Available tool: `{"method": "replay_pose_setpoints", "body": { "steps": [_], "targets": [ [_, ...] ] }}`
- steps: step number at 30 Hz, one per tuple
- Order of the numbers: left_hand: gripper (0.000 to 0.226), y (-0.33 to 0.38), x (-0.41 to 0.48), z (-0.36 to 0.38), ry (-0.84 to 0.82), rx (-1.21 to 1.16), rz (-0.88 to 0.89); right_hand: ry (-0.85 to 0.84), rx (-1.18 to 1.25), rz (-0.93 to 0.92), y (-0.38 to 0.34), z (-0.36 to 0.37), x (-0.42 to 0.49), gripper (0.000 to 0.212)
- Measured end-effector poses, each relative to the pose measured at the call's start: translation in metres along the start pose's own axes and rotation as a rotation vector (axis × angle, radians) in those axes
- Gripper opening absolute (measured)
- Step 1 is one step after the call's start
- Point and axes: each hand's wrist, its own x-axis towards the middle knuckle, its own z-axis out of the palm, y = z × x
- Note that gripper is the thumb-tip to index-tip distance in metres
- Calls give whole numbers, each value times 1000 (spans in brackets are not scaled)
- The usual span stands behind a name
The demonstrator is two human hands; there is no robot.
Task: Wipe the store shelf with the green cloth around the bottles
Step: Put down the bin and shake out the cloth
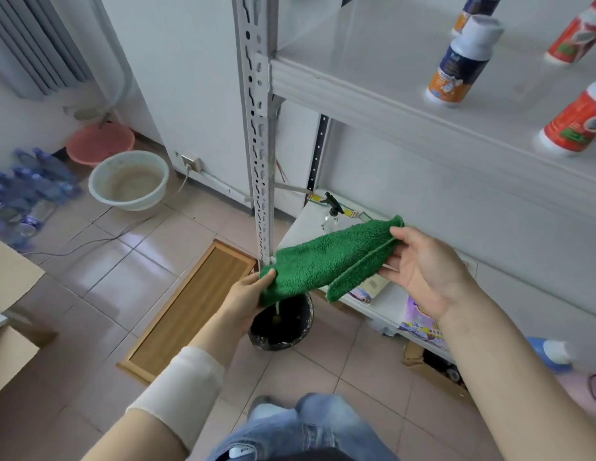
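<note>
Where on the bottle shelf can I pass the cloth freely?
Widest bare patch: the shelf left end, between the post and the orange bottle. A thin strip runs along the front lip before the bottles. Crowded at right, where red bottles leave narrow lanes.

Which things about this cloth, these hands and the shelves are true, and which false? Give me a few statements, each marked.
1. Both the left hand and the right hand hold the green cloth in the air. True.
2. The green cloth lies flat on the upper shelf. False: it hangs between the hands, below that shelf.
3. An orange-labelled bottle stands upright on the upper shelf. True.
4. The spray bottle on the low shelf has a red head. False: its head is black.
</note>
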Motion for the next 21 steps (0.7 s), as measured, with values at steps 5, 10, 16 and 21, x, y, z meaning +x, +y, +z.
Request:
{"method": "replay_pose_setpoints", "body": {
  "steps": [5, 10, 16, 21],
  "targets": [
    [14, 25, -12, -3, 333, 418, 330, 154, -101, -57, 15, -14, 3, 21],
    [6, 55, -25, 2, 131, 151, 399, 202, -296, -81, 15, -27, 4, 25],
    [34, 67, -29, -1, -25, 381, 91, 105, -274, -172, 3, -31, 2, 27],
    [18, 46, -30, 3, 1, 617, 20, 19, -258, -223, -6, -27, 2, 31]
  ]
}}
